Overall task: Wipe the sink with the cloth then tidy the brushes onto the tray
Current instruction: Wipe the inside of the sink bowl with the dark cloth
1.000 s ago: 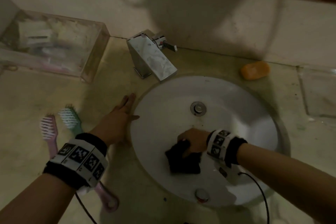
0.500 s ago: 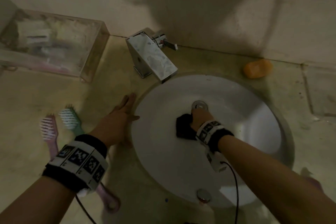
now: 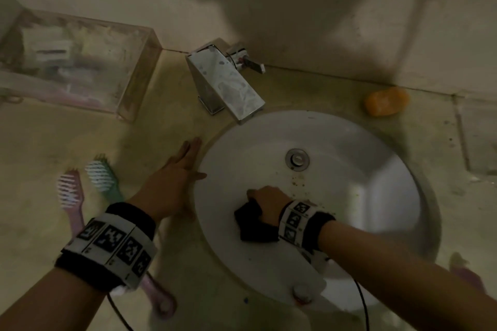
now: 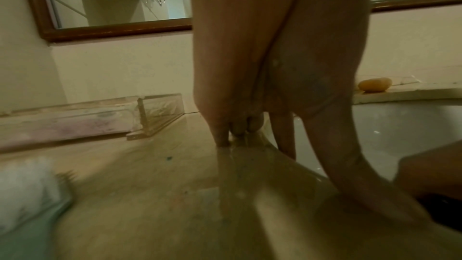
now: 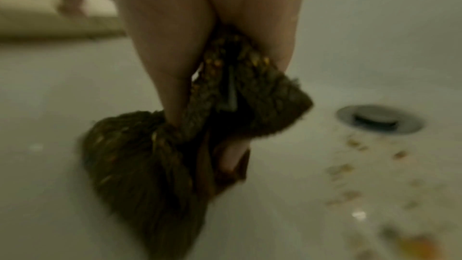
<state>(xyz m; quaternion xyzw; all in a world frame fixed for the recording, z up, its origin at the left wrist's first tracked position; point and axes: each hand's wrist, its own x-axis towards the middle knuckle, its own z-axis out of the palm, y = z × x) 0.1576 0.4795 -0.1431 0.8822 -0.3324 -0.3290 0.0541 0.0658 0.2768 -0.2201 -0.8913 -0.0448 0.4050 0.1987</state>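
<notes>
The sink [image 3: 376, 196] is a round white basin, smooth and shiny, set into a beige stone-like countertop [image 3: 166, 126]. At its bottom there is a round metal drain [image 3: 297, 159], and near it many small brown and orange crumbs [image 5: 347, 167] lie on the white surface.

The right hand [image 3: 269, 203] is inside the basin, in front of the drain. Its fingers are curled around the cloth [image 3: 254, 223], which is dark, fuzzy and bunched into folds, with small orange bits stuck in the fibres. The cloth touches the bottom of the sink.

The left hand [image 3: 172, 183] lies flat on the countertop just beside the left rim of the sink. Its fingers are straight and close together, and it holds nothing.

2 brushes lie on the countertop to the left of this hand, side by side: a pink brush [image 3: 70, 196] and a green brush [image 3: 103, 177], both plastic with white bristles facing up. A rounded pink handle end [image 3: 161, 301] with a hole shows below the left wrist.

The tray [image 3: 129, 83] is a clear plastic rectangle with low walls, standing at the back left against the wall. Some pale things are inside it, but they are too blurred to tell.

A square chrome faucet [image 3: 228, 88], spotted with dried marks, stands behind the sink. An orange oval soap bar [image 3: 387, 102] lies on the countertop at the back right.
</notes>
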